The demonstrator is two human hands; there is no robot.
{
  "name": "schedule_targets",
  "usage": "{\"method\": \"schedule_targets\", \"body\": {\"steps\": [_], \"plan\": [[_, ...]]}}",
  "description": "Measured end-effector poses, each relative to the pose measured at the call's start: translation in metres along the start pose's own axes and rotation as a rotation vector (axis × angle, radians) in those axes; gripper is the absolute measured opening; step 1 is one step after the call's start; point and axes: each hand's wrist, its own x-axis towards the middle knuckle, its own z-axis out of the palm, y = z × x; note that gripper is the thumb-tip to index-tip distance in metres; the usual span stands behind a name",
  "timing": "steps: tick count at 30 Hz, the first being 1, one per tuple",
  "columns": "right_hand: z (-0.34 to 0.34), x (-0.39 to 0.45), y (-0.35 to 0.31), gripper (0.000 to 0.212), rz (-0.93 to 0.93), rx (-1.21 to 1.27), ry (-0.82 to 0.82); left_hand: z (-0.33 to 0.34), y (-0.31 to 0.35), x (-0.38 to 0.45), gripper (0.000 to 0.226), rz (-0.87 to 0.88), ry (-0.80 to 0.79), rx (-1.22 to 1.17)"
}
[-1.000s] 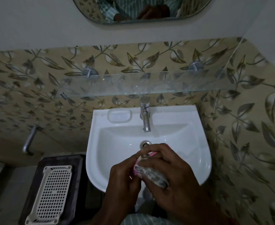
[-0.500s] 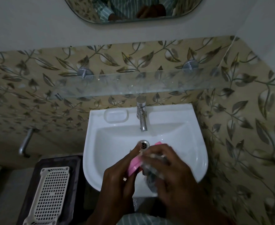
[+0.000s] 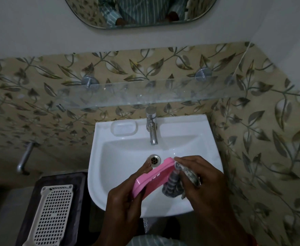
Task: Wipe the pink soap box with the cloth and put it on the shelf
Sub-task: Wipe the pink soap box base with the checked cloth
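- Left hand (image 3: 126,197): closed on the pink soap box (image 3: 152,176), thumb along the near long edge, fingers (image 3: 146,167) behind the far one. Box tilted, far end higher, held in the air above the basin.
- Right hand (image 3: 204,176): closed on the cloth (image 3: 174,185), a bunched striped grey rag. Cloth pressed to the box's right-hand face and far corner; a tail hangs below the hand.
- Handling, box (judgement): hard moulded plastic, light, stiff, hollow. 1 hand carries it easily. Glossy surface, probably slick if wet. Best purchase is across the 2 long edges at the raised rim, as held; flat faces would slip.
- Handling, cloth (judgement): soft, limp, conforms to corners; must be balled to push with.
- Under both hands: white sink (image 3: 214,157), drain (image 3: 154,159) just beyond the left fingertips, tap (image 3: 151,128) further out.
- Beyond and above the hands: glass shelf (image 3: 163,93), on 2 metal pegs, bare. Smooth glass; set the box down flat, not slid (judgement).
- Left of left hand, low: white slotted tray (image 3: 53,215).
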Motion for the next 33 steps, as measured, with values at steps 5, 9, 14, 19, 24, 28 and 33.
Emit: {"method": "schedule_targets", "body": {"steps": [5, 9, 14, 19, 24, 28, 33], "plan": [[0.001, -0.009, 0.012, 0.036, 0.08, 0.163, 0.07, 0.0, 0.008, 0.006, 0.044, 0.008, -0.047, -0.043], [-0.002, -0.008, 0.007, 0.03, 0.041, 0.102, 0.087, 0.002, 0.009, 0.008, 0.046, -0.001, -0.061, -0.017], [0.001, -0.01, -0.014, 0.031, -0.241, -0.056, 0.112, 0.006, 0.012, 0.006, 0.047, -0.014, -0.1, 0.009], [0.004, -0.013, -0.002, 0.028, -0.121, 0.062, 0.208, 0.013, 0.01, -0.003, 0.046, -0.003, -0.026, -0.02], [0.01, -0.016, 0.008, 0.023, 0.178, 0.223, 0.241, 0.014, 0.007, -0.007, 0.044, -0.009, -0.019, -0.012], [0.008, -0.012, 0.003, 0.014, 0.187, 0.235, 0.268, 0.015, 0.013, -0.004, 0.051, -0.011, -0.041, 0.092], [0.007, -0.012, -0.001, 0.023, 0.043, 0.335, 0.269, 0.023, 0.022, 0.006, 0.092, -0.355, -0.139, -0.353]]}}
